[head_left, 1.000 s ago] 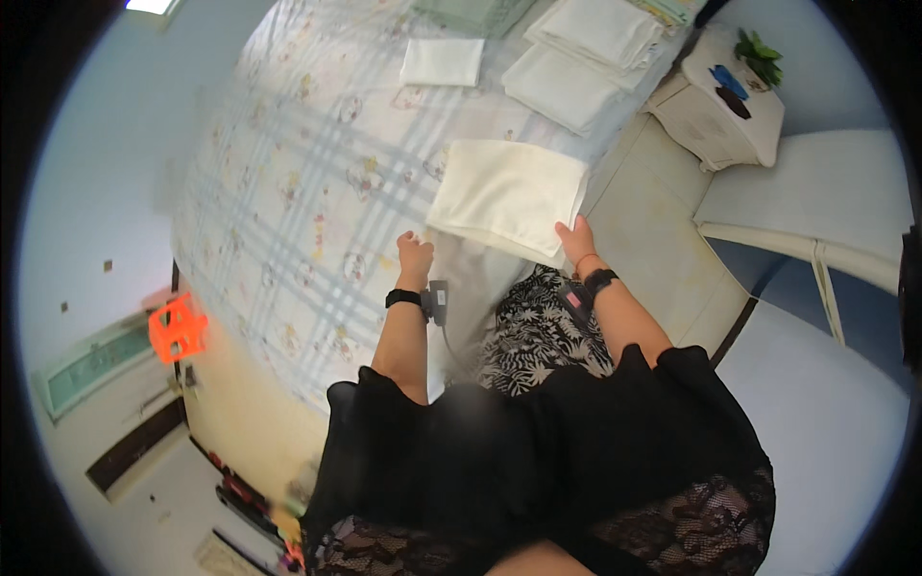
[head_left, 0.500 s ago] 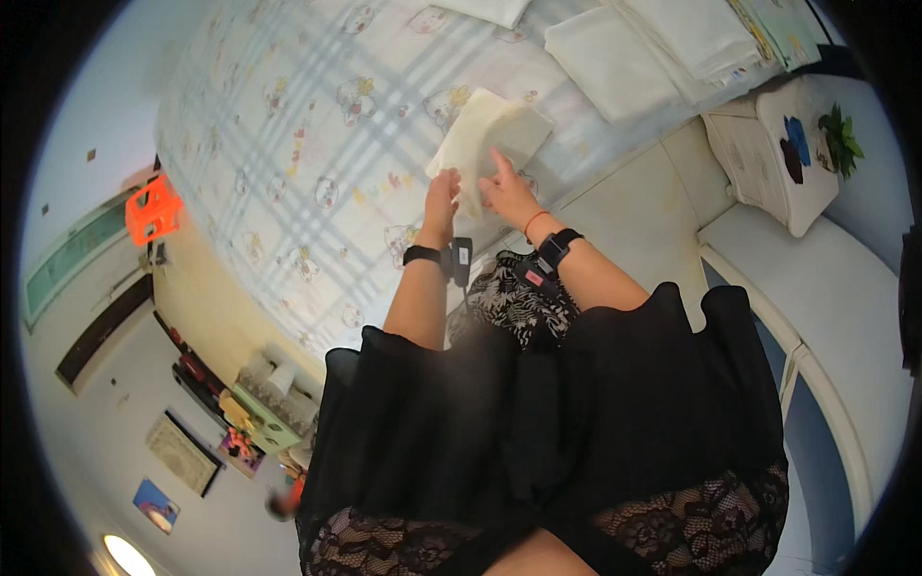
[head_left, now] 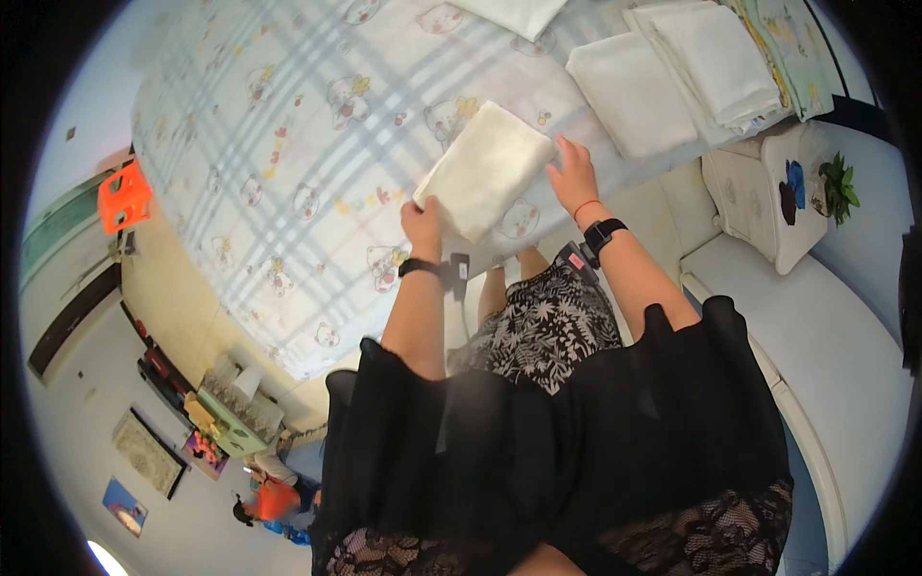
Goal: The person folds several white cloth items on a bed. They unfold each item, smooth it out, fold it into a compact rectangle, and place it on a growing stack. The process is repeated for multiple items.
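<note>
A cream-white cloth [head_left: 488,171], folded into a neat rectangle, lies at a slant on the patterned bedspread [head_left: 322,125]. At its lower left corner my left hand [head_left: 423,228] has its thumb and fingers closed on the edge. My right hand [head_left: 576,182] is by the opposite, right-hand corner, thumb and fingers apart; whether a fingertip touches the cloth I cannot tell. Both wrists carry dark bands with small devices.
Several folded white cloths [head_left: 634,94] lie along the bed's right side, another white cloth [head_left: 519,12] at the far edge. A bedside cabinet [head_left: 759,187] holds a green plant [head_left: 838,190]. An orange stool [head_left: 125,199] stands beyond the bed. Another person [head_left: 274,499] is at lower left.
The raised, curved part of the cloth now lies flat, folded smaller. My hands have moved apart, the right one outward to the right. The view has shifted, showing the other person more fully.
</note>
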Demonstrator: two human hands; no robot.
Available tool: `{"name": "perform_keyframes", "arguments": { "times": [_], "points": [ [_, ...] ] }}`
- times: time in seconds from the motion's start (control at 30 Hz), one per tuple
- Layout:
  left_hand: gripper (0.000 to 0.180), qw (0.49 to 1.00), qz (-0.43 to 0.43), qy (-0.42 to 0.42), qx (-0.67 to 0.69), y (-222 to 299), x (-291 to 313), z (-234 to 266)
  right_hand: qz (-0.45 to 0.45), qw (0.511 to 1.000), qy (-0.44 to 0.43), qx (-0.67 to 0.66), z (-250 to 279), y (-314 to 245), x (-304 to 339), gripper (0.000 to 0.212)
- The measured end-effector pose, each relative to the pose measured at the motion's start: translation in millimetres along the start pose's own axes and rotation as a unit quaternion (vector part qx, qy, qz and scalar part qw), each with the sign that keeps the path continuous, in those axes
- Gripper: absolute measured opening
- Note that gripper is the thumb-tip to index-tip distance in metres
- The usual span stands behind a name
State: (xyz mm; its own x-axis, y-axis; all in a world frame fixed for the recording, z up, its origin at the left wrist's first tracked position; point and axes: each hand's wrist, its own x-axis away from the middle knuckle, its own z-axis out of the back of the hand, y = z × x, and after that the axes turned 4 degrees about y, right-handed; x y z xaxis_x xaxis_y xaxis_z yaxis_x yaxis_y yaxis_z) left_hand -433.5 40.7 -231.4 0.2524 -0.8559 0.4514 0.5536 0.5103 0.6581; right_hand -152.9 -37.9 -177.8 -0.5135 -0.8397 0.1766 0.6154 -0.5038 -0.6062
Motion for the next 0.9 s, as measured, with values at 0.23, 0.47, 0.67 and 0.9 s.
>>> {"name": "perform_keyframes", "arguments": {
  "times": [0.23, 0.47, 0.67, 0.9],
  "points": [
    [0.037, 0.899, 0.307, -0.233, 0.209, 47, 50, 3, -0.165, 0.960, -0.185, -0.127, -14, 5, -33, 0.059],
    [0.046, 0.960, 0.024, -0.241, 0.138, 106, 42, 41, -0.277, 0.871, -0.197, -0.355, 29, -34, 5, 0.048],
    [0.053, 0.924, -0.241, -0.285, -0.077, 212, 43, 37, -0.257, 0.866, -0.071, -0.423, 80, -47, 67, 0.050],
    [0.059, 0.919, -0.357, -0.151, -0.076, 214, 20, -4, -0.349, 0.870, -0.059, -0.344, 76, -2, 101, 0.063]
  ]
}}
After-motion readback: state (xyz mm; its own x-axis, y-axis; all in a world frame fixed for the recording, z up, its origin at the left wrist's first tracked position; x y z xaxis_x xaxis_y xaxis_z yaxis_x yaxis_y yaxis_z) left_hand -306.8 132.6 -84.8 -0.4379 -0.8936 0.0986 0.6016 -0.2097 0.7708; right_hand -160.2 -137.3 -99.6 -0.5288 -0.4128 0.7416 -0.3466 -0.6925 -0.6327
